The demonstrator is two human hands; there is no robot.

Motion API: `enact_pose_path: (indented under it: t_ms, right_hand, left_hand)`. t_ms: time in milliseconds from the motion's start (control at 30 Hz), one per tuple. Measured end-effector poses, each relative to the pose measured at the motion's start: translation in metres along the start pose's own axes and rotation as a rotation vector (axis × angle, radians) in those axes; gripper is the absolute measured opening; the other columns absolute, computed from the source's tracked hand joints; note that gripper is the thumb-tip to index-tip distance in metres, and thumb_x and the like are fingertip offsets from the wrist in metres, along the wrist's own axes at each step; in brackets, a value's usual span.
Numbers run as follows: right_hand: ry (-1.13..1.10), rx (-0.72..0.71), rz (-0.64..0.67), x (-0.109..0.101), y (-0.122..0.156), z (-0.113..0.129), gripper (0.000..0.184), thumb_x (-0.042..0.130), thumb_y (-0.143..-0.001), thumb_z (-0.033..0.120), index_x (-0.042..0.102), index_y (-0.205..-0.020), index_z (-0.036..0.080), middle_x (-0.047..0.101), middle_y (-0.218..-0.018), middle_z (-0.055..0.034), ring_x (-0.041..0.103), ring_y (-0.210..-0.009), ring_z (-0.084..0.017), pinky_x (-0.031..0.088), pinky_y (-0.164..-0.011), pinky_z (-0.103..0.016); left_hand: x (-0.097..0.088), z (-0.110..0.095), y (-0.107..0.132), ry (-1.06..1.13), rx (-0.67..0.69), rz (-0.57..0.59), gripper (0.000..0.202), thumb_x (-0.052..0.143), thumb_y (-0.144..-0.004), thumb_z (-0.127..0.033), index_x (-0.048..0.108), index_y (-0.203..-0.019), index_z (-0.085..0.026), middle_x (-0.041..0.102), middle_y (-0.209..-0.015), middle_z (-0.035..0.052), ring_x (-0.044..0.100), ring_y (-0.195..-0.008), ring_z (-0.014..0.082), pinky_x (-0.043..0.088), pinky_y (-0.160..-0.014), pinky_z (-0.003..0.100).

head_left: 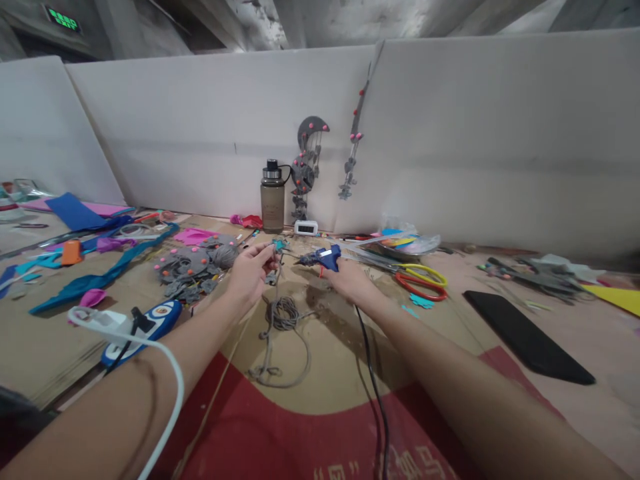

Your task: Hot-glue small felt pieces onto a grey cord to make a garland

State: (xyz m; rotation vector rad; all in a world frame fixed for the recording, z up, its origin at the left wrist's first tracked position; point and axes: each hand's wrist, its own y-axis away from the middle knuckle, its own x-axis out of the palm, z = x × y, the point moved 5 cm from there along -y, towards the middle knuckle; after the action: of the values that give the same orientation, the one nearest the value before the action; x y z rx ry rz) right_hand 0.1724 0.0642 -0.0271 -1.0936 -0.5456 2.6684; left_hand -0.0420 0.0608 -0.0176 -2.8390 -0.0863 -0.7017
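Observation:
My right hand (350,279) is closed round a blue hot glue gun (323,257), whose nozzle points left toward my left hand. Its black cable (373,373) runs back along my right forearm. My left hand (250,270) pinches a small teal piece (279,245) on a grey cord right at the nozzle tip. The grey cord (283,317) hangs down from that hand and lies coiled on the cardboard (325,373) between my arms.
Grey felt pieces with pink dots (193,270) lie left of my left hand. Yellow and red scissors (423,280) lie to the right, then a black strip (527,337). A water bottle (273,197) stands by the white wall; a power strip (147,323) is near left.

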Motion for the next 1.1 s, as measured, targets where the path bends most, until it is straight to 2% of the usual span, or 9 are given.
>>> enact_pose_path:
  t_ms: [100, 167, 300, 433, 533, 600, 700, 867, 1100]
  right_hand:
    - [0.280, -0.021, -0.117, -0.012, 0.006, 0.008, 0.031, 0.067, -0.068, 0.044, 0.049, -0.061, 0.019, 0.060, -0.084, -0.0185, 0.052, -0.095, -0.033, 0.038, -0.082, -0.050]
    - [0.256, -0.089, -0.179, -0.018, 0.012, 0.023, 0.029, 0.064, -0.071, 0.043, 0.049, -0.065, 0.019, 0.058, -0.089, -0.0176, 0.049, -0.099, -0.032, 0.036, -0.086, -0.050]
    - [-0.247, -0.141, -0.055, -0.010, 0.024, 0.057, 0.019, 0.051, -0.080, 0.038, 0.045, -0.079, 0.020, 0.055, -0.081, -0.0051, 0.052, -0.081, -0.019, 0.043, -0.078, -0.037]
    - [-0.887, -0.003, 0.132, 0.018, 0.036, 0.082, 0.035, 0.058, -0.075, 0.037, 0.037, -0.098, 0.022, 0.059, -0.098, -0.0045, 0.058, -0.089, -0.014, 0.046, -0.082, -0.031]
    - [-1.095, 0.147, 0.247, 0.034, 0.041, 0.086, 0.045, 0.062, -0.072, 0.036, 0.032, -0.102, 0.024, 0.059, -0.083, 0.0023, 0.059, -0.073, -0.011, 0.048, -0.075, -0.029]
    - [-1.074, 0.213, 0.245, 0.036, 0.040, 0.081, 0.042, 0.061, -0.073, 0.036, 0.032, -0.100, 0.025, 0.052, -0.070, 0.0083, 0.051, -0.056, -0.009, 0.047, -0.063, -0.027]
    - [-0.866, 0.166, 0.146, 0.026, 0.035, 0.070, 0.027, 0.058, -0.073, 0.034, 0.041, -0.092, 0.023, 0.047, -0.066, 0.0083, 0.043, -0.053, -0.009, 0.040, -0.054, -0.024]
    - [-0.569, -0.046, -0.005, 0.007, 0.028, 0.066, 0.012, 0.053, -0.077, 0.031, 0.054, -0.077, 0.019, 0.052, -0.069, 0.0025, 0.045, -0.063, -0.011, 0.036, -0.060, -0.026]
    - [-0.452, -0.079, -0.044, -0.002, 0.030, 0.068, 0.016, 0.054, -0.080, 0.032, 0.055, -0.072, 0.018, 0.054, -0.068, 0.0010, 0.045, -0.063, -0.012, 0.035, -0.061, -0.025]
  left_hand:
    - [0.002, -0.001, 0.001, -0.051, 0.036, 0.009, 0.025, 0.079, -0.058, -0.029, 0.064, -0.072, -0.014, 0.059, -0.062, -0.0003, 0.054, -0.055, 0.0078, 0.039, -0.050, 0.018]
    - [0.003, -0.004, 0.003, -0.129, 0.094, 0.000, 0.024, 0.077, -0.061, -0.031, 0.065, -0.073, -0.015, 0.058, -0.062, -0.0013, 0.052, -0.055, 0.0077, 0.038, -0.050, 0.019]
    - [0.007, -0.020, 0.013, -0.488, 0.330, -0.043, 0.018, 0.070, -0.069, -0.032, 0.068, -0.077, -0.016, 0.060, -0.064, -0.0011, 0.049, -0.055, 0.0083, 0.038, -0.054, 0.021]
    - [0.017, -0.034, 0.028, -0.758, 0.498, -0.033, 0.013, 0.069, -0.070, -0.030, 0.071, -0.077, -0.019, 0.065, -0.072, 0.0014, 0.052, -0.059, 0.0115, 0.039, -0.058, 0.023]
    - [0.022, -0.036, 0.033, -0.780, 0.525, -0.011, 0.010, 0.069, -0.070, -0.028, 0.072, -0.076, -0.020, 0.065, -0.070, 0.0012, 0.052, -0.059, 0.0121, 0.038, -0.058, 0.023]
    - [0.023, -0.035, 0.033, -0.753, 0.487, -0.022, 0.010, 0.069, -0.070, -0.026, 0.072, -0.076, -0.019, 0.065, -0.069, 0.0010, 0.051, -0.058, 0.0119, 0.038, -0.058, 0.023]
    - [0.024, -0.031, 0.031, -0.675, 0.397, -0.032, 0.010, 0.070, -0.068, -0.026, 0.071, -0.074, -0.017, 0.065, -0.066, 0.0008, 0.050, -0.056, 0.0116, 0.037, -0.055, 0.022]
    - [0.028, -0.025, 0.030, -0.616, 0.257, -0.008, 0.013, 0.072, -0.066, -0.027, 0.071, -0.072, -0.015, 0.061, -0.059, 0.0000, 0.047, -0.051, 0.0099, 0.035, -0.049, 0.021]
    - [0.032, -0.022, 0.032, -0.643, 0.237, 0.035, 0.011, 0.068, -0.068, -0.026, 0.069, -0.071, -0.015, 0.058, -0.056, -0.0001, 0.047, -0.049, 0.0098, 0.037, -0.047, 0.021]
